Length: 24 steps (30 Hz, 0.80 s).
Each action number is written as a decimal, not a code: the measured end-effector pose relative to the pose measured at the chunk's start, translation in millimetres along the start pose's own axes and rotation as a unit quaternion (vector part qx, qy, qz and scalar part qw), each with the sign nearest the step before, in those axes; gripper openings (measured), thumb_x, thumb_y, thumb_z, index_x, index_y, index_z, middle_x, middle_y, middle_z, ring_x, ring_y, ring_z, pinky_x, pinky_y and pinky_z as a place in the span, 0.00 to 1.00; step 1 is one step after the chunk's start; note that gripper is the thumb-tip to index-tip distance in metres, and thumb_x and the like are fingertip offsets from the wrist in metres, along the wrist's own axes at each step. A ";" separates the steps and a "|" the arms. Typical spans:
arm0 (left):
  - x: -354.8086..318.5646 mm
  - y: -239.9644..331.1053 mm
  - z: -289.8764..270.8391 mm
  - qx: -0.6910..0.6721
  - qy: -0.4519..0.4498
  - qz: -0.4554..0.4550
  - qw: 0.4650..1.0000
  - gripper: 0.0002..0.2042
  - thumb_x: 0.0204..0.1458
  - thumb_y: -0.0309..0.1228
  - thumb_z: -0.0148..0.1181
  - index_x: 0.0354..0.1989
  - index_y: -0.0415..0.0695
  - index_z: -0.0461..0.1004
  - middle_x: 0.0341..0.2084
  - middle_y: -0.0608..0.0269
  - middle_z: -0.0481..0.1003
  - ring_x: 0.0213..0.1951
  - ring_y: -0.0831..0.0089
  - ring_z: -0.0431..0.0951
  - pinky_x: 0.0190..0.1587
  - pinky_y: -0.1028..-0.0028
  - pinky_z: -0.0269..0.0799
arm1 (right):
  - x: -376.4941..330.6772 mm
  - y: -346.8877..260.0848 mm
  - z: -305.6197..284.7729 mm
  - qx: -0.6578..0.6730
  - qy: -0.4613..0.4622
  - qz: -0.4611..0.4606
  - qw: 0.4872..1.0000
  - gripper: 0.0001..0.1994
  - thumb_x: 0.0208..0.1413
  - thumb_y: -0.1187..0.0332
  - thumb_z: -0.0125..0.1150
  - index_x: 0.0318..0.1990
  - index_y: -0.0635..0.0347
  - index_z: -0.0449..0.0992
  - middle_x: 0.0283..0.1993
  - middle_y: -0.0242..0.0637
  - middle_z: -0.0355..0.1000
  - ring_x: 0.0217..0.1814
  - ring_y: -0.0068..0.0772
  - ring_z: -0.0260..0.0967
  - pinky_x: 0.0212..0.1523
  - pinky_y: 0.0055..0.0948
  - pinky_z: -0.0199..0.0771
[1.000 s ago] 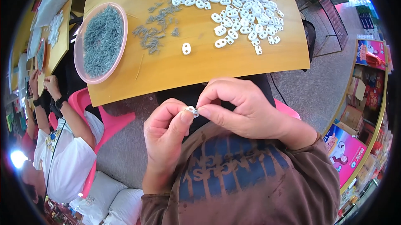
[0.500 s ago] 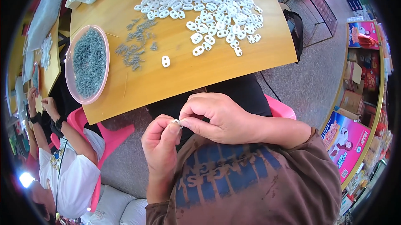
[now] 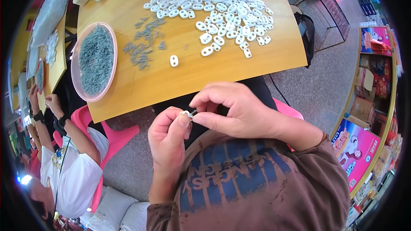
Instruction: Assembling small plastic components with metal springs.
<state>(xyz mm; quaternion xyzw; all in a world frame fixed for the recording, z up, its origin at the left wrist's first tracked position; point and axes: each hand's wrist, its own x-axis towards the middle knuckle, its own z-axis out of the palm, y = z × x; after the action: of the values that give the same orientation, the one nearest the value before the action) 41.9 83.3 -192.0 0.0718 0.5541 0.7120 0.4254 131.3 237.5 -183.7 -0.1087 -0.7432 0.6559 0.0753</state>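
Observation:
Above my lap, just in front of the table's near edge, my left hand (image 3: 168, 130) pinches a small white plastic piece (image 3: 186, 113) between thumb and fingers. My right hand (image 3: 235, 113) meets it there, its thumb and forefinger closed around a short dark ribbed piece (image 3: 193, 112) that looks like a screw or a spring. The dark piece touches or nearly touches the white one; fingers cover part of both. A single white two-holed plastic piece (image 3: 174, 61) lies by itself on the table (image 3: 239, 66).
Many white two-holed pieces (image 3: 227, 12) are heaped at the table's far side. Small grey screw-like pieces (image 3: 139, 52) lie scattered beside a pink bowl (image 3: 114, 57) full of them. At left, a person in a white shirt (image 3: 77, 175) works at another table. A pink chair (image 3: 113, 139) stands between us.
The dark ribbed piece now shows between my hands. My right hand has risen slightly, its forefinger lifting from my left fingertips. The whole view has shifted a little.

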 end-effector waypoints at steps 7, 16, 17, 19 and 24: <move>1.0 14.1 3.2 -0.076 -0.012 0.023 0.997 0.04 0.51 0.25 0.54 0.29 0.36 0.70 0.24 0.65 0.69 0.20 0.83 0.62 0.24 0.83 0.58 | 25.4 14.1 -32.9 -0.415 0.163 -0.230 0.865 0.10 0.41 0.77 0.60 0.35 0.62 0.73 0.34 0.37 0.69 0.36 0.37 0.67 0.38 0.32 0.66; -2.9 12.8 -3.8 -0.094 -0.022 0.019 0.995 0.04 0.51 0.25 0.55 0.29 0.36 0.70 0.26 0.64 0.70 0.21 0.83 0.62 0.24 0.83 0.58 | 45.2 35.8 -41.5 -0.531 0.075 -0.211 0.817 0.09 0.41 0.76 0.57 0.33 0.63 0.72 0.34 0.36 0.68 0.39 0.36 0.65 0.41 0.32 0.65; -3.0 12.4 -4.4 -0.094 -0.022 0.020 0.995 0.04 0.51 0.25 0.55 0.29 0.36 0.70 0.26 0.64 0.70 0.21 0.83 0.62 0.24 0.83 0.58 | 46.9 35.7 -41.8 -0.531 0.076 -0.212 0.817 0.09 0.41 0.76 0.57 0.33 0.63 0.72 0.34 0.36 0.68 0.39 0.36 0.65 0.41 0.32 0.65; -3.3 11.7 -5.6 -0.091 -0.022 0.019 0.995 0.04 0.51 0.25 0.55 0.29 0.36 0.70 0.26 0.64 0.70 0.21 0.83 0.62 0.24 0.83 0.58 | 51.3 35.4 -42.5 -0.528 0.068 -0.217 0.819 0.08 0.40 0.76 0.57 0.31 0.62 0.72 0.34 0.36 0.68 0.38 0.37 0.65 0.41 0.32 0.65; -3.4 13.3 -0.8 -0.066 -0.004 0.027 0.997 0.05 0.51 0.25 0.52 0.27 0.37 0.69 0.21 0.65 0.68 0.18 0.84 0.61 0.22 0.81 0.55 | 55.7 40.1 -45.6 -0.498 0.091 -0.231 0.831 0.06 0.43 0.75 0.57 0.31 0.62 0.72 0.32 0.36 0.69 0.36 0.36 0.67 0.39 0.30 0.67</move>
<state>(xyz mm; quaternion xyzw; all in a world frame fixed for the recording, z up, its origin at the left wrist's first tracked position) 36.6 80.0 -179.8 0.0608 0.5019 0.7581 0.4119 91.7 300.3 -219.3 -0.0159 -0.9625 0.1470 0.2275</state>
